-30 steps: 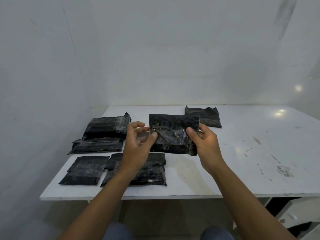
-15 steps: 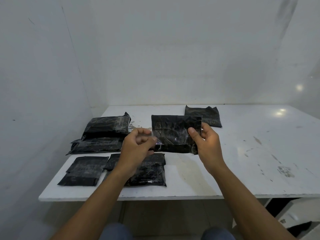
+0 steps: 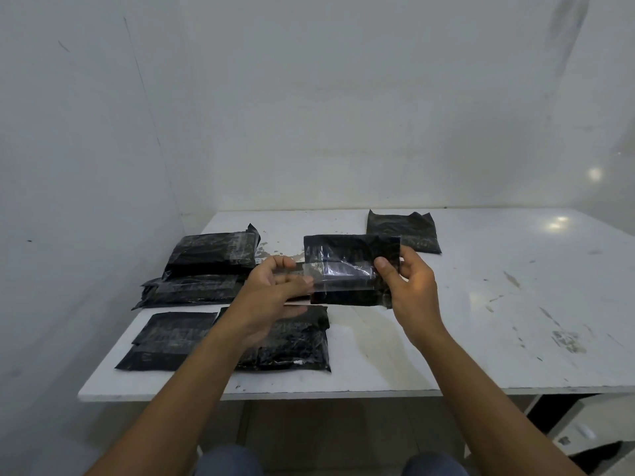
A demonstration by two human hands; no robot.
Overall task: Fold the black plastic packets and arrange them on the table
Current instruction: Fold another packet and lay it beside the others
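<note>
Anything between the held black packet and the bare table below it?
Nothing visible. The black plastic packet, held by left hand and right hand, hangs over bare white table; the nearest folded packet lies leftward.

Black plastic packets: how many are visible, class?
6: held black plastic packet; far packet; back-left top packet and bottom packet; front-left packet; front-centre packet. Stacks may hide more.

Person's arms were bare as far up as I could see: left forearm (image 3: 178, 389) & right forearm (image 3: 488, 389), both slim. Left hand (image 3: 271, 297) & right hand (image 3: 412, 286) were bare too. Lower down, both knees were in blue fabric, prob. jeans: left knee (image 3: 226, 460) & right knee (image 3: 434, 463) just showing.
</note>
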